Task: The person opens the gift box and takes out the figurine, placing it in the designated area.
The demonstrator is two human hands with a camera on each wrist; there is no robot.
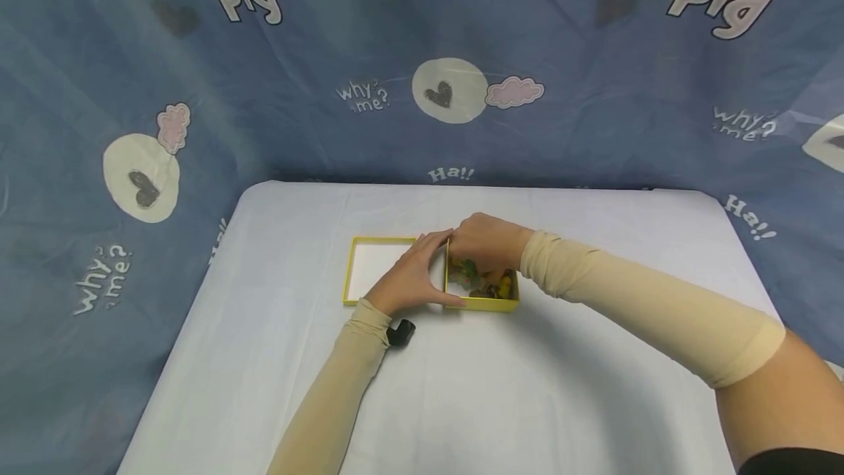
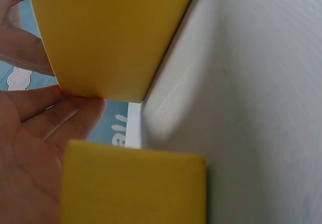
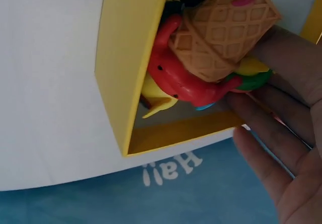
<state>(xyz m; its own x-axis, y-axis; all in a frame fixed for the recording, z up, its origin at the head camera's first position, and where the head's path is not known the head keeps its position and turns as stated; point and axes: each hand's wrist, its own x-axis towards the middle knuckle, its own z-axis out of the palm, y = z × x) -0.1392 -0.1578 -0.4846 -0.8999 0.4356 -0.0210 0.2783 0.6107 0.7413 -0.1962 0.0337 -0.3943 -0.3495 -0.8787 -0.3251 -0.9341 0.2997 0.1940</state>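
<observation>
On my left I see a blue cloth backdrop printed with white lettering and pale circles (image 1: 369,28), running behind the white cloth-covered tabletop (image 1: 277,328). The left tan fabric sleeve (image 1: 332,394) comes up from below, with a small black device (image 1: 401,333) at its wrist. Just past that lies a shallow rectangular yellow-rimmed tray with a white inside (image 1: 381,270), partly covered by my left hand (image 1: 412,277). That hand's thumb and fingers are spread apart, fairly straight, touching the left end of a deeper rectangular yellow box (image 1: 484,305); my left wrist feed shows fingertips against its wall. The box sits right of the tray and holds a jumble of coloured toys: I make out a brown waffle-textured cone toy (image 3: 226,38) lying over a smooth red toy with dark dots (image 3: 186,80), with yellow and green pieces around them. My right hand (image 1: 484,244) reaches down into the box beside the cone; its fingertips vanish behind the toys, so I can't tell whether they're clamped on anything. The right tan fabric sleeve (image 1: 639,306) slants away to the lower right.
</observation>
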